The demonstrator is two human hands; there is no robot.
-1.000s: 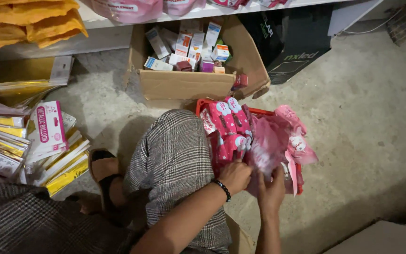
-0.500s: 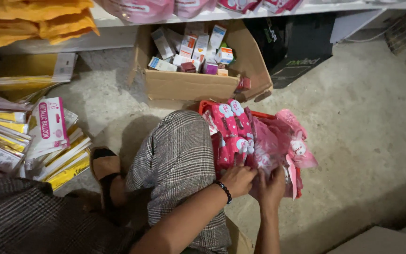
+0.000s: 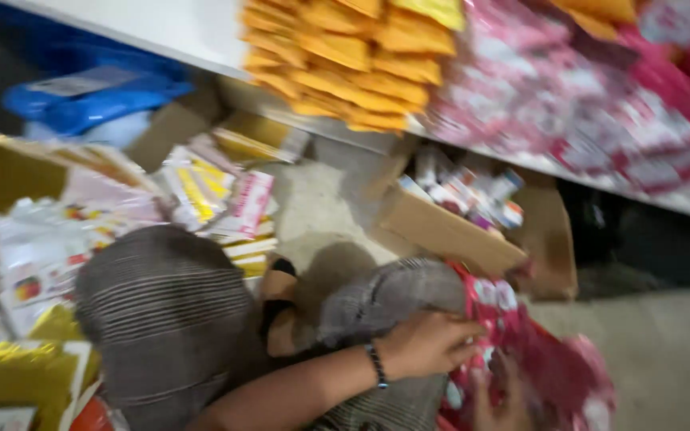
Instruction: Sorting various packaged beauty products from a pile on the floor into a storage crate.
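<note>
Underhand, glossy (crinkled) pink packets

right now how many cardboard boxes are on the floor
1 clearly: the open cardboard box under the shelf, holding small cartons. Brown card at upper left may be another, but it is blurred. The left hand rests on pink packets.

- Heavy motion blur smears everything; nothing is sharp.
- Soft, even light, dim under the shelf above the hands.
- Faint shadow on the floor above the left hand.
</note>
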